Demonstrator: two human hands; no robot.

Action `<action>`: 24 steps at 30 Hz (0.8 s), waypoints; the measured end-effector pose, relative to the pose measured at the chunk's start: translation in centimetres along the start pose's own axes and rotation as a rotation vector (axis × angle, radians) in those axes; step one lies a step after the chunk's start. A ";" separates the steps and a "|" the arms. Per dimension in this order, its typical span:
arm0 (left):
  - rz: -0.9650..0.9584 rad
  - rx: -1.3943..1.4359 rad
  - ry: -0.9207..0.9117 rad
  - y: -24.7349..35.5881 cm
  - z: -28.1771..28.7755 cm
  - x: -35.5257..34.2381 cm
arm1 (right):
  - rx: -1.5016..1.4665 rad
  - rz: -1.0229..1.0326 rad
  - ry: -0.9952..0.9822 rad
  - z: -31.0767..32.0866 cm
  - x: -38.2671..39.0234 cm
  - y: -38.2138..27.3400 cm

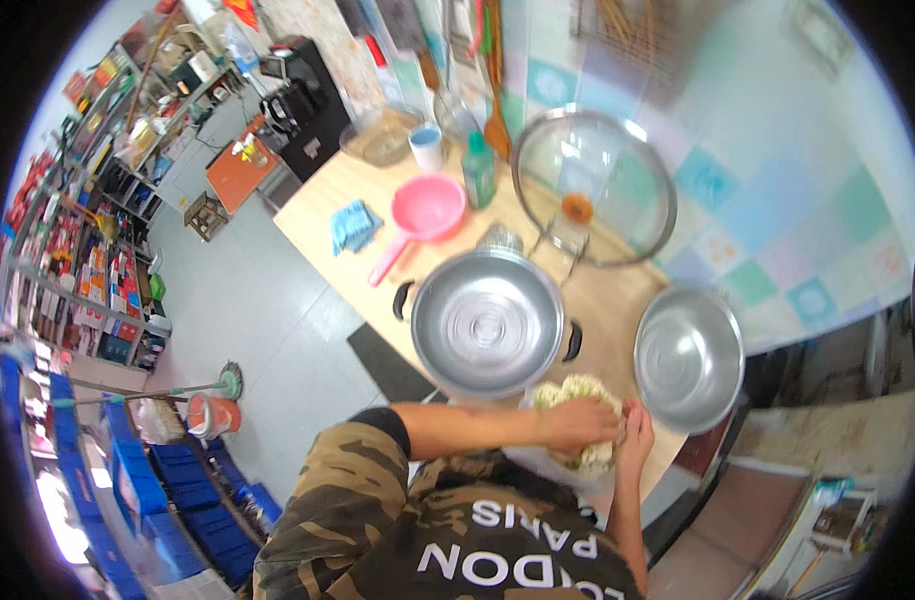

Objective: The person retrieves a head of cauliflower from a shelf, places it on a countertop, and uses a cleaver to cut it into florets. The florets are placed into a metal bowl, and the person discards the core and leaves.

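A pale cream cauliflower point(580, 386) lies close to my body at the table's near edge. Over its top curls my left hand point(582, 422), closed on it, with the fingertips partly hidden. My right hand point(634, 436) is closed at the cauliflower's right side, its fingers pressed together; what they pinch is too small to make out. Below both hands a whitish, see-through bowl or bag point(547, 462) shows in part. Just beyond stands a wide steel pot point(487, 322) with black side handles. To the right is a steel basin point(689, 360).
A glass lid point(594, 185) stands upright in a wire holder against the tiled wall. Farther left on the table point(317, 232) are a pink strainer point(427, 208), a blue cloth point(354, 227), a green bottle point(478, 170) and a cup point(427, 147). A mop and bucket point(214, 414) stand on the floor.
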State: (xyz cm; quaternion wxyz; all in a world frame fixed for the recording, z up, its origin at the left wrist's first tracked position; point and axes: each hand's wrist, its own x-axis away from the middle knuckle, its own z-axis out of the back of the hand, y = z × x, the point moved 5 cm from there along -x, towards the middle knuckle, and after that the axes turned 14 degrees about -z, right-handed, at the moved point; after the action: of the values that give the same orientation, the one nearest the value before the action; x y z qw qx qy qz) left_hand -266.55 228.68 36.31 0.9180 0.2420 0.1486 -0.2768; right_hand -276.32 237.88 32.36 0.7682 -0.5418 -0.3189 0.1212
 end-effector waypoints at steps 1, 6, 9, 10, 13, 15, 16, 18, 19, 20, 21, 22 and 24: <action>0.043 -0.017 0.017 -0.7 0.1 -0.4 | 0.012 0.004 0.080 0.4 -0.2 -1.2; 0.359 0.016 0.088 -3.5 -0.9 -0.8 | -0.007 0.304 -0.021 -0.9 -0.6 -11.3; 0.493 0.020 0.151 -5.3 -1.0 0.2 | 0.025 0.437 -0.178 -4.8 -0.7 -16.4; 0.538 0.040 0.157 -5.9 -0.8 0.6 | 0.056 0.433 -0.227 -6.4 -0.9 -17.5; 0.629 0.156 0.149 -7.6 1.2 2.4 | 0.107 0.447 -0.358 -11.4 -1.7 -19.8; 0.545 0.209 0.332 -8.1 5.1 4.1 | 0.133 0.472 -0.320 -13.7 -2.0 -20.7; 0.533 0.260 0.372 -8.5 7.3 5.2 | 0.137 0.478 -0.300 -14.7 -2.3 -20.9; 0.577 0.166 0.648 -11.7 14.7 10.2 | 0.152 0.436 -0.211 -15.1 -2.6 -21.1; 0.666 0.027 0.609 -14.4 18.9 13.5 | 0.154 0.420 -0.152 -15.0 -2.6 -21.1; 0.749 0.106 0.665 -18.3 23.3 17.9 | 0.144 0.378 -0.102 -14.6 -2.5 -20.7; 0.757 -0.066 0.983 -20.6 28.3 22.5 | 0.164 0.355 -0.008 -13.9 -2.3 -20.3; 0.767 -0.101 1.099 -24.7 33.4 26.9 | 0.121 0.312 0.085 -13.3 -1.9 -19.5; 0.890 -0.549 1.177 -30.9 41.5 34.2 | 0.093 0.210 0.221 -12.1 -1.0 -17.6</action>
State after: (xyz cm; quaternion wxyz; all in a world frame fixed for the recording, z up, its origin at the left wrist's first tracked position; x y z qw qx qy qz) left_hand -251.28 169.38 45.99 0.7400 0.1502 0.5625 0.3369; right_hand -272.36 221.43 45.47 0.8061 -0.5458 -0.1681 0.1551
